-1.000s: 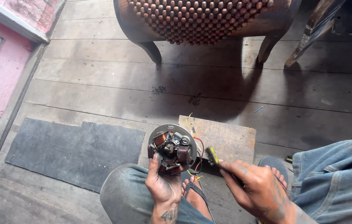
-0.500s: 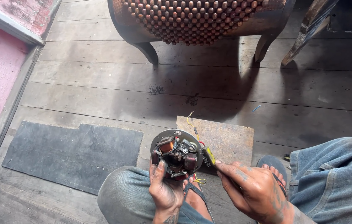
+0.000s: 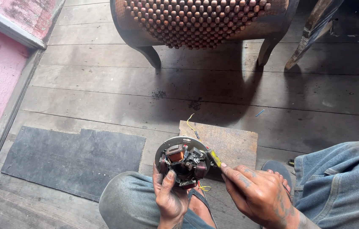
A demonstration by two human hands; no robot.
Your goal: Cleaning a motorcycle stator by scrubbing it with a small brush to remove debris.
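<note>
**Coil plate held over the lap**

Seen from the head camera, the left hand (image 3: 171, 197) grips a round metal stator plate (image 3: 182, 159) from below — thumb and fingers curled round its rim, copper coils facing up. Just to its right, the right hand (image 3: 257, 193) pinches a yellow-handled screwdriver (image 3: 214, 157), its tip at the plate's right edge. Both hover above the denim knees, near the wooden board (image 3: 230, 142) on the plank floor (image 3: 103, 93).

Head camera, looking steeply down, close.
</note>
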